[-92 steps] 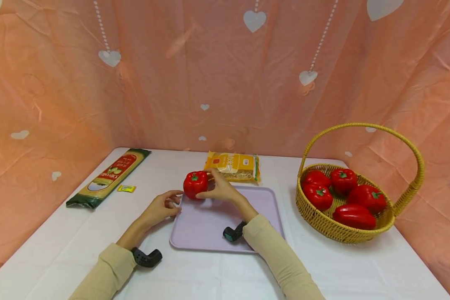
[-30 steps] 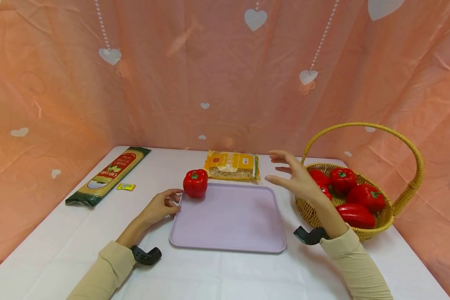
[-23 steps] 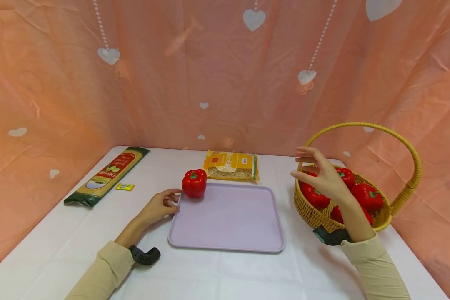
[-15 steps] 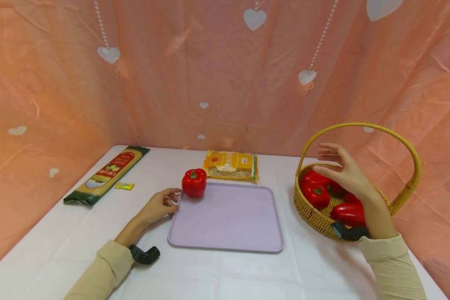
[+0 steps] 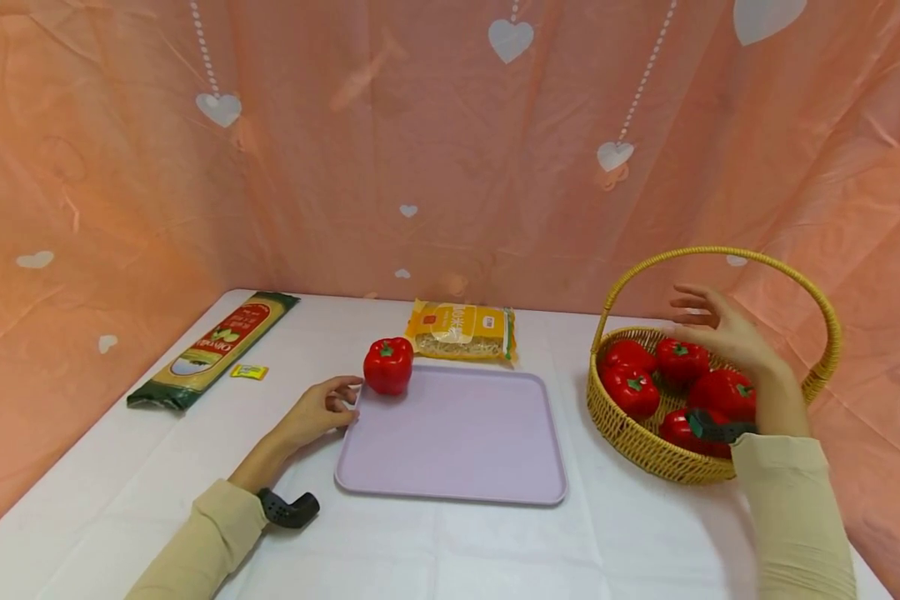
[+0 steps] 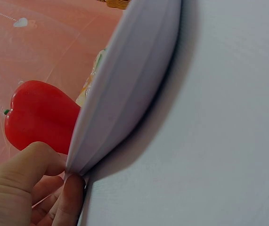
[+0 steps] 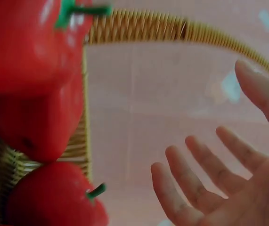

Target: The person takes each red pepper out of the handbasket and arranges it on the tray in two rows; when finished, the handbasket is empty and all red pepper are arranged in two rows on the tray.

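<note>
five glossy red peppers (image 5: 633, 392) lie in a round, golden-yellow woven basket with a tall arched handle (image 5: 648, 454), at the right of the white, cloth-covered worktop (image 5: 495, 546); one more glossy red bell pepper with a green stem (image 5: 388, 367) stands upright in the far left corner of a pale lilac rectangular tray (image 5: 450, 442).

the peppers look light and fairly stiff, their skins smooth enough to slip a little under dry fingertips. the best hold is probably around the broad shoulders, thumb opposite the fingers, rather than by the short stem, which may snap or twist. since they crowd together, a neighbour could roll when one is lifted.

the right hand (image 5: 727, 333) hovers over the basket, framed by the handle's arch, fingers pointing leftward and the thumb well parted from them; its grip is spread and holds nothing. the left hand (image 5: 315, 415) is by the tray, forearm slanting in from the near left, fingertips at the left rim; whether its grip pinches that rim or merely touches it, i cannot tell.
</note>
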A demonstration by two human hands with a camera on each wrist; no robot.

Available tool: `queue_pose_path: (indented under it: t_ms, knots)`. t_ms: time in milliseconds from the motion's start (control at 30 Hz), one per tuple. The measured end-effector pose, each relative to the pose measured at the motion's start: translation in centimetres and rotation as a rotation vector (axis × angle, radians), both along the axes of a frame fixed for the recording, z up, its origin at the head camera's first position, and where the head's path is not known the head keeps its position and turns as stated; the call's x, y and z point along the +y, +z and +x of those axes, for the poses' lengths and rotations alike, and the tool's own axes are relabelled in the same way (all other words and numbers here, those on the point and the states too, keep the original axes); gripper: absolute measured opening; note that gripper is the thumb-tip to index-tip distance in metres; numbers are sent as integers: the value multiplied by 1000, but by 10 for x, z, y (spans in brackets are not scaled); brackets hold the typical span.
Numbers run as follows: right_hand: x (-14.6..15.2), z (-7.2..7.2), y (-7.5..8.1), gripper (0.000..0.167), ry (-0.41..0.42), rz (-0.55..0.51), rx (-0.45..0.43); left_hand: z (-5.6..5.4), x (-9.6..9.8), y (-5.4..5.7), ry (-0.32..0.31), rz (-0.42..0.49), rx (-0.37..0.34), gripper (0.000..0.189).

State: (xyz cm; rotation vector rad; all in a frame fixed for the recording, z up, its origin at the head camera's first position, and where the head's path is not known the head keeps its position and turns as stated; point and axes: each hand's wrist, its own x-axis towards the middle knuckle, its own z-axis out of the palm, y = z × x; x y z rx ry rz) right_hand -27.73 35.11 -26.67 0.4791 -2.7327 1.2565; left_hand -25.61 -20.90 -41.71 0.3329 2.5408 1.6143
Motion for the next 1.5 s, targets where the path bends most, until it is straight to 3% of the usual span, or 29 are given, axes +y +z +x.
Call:
queue_pose_path:
  t_ms: [200,300,467,867,1167,1500]
  knots:
    - [14,-14,-12,65,9,-68,-11,0,0,-2,6,-1,-17,56]
    - [19,-17,-17,64,-20,-49,12,0,0,-3,-1,-1,-11,56]
    - [23,-19,-23,65,-83,-50,-30,-1,-1,-3,-10,-3,7,57]
    - [32,-23,-36,72,-128,-42,-106,-3,1,-4,18,-17,-11,57]
    - [33,-25,-41,78,-135,116,-61,-1,0,-1,2,-12,6,57]
    - [38,-26,-48,79,-130,190,-102,-1,-1,-2,-13,-4,10,58]
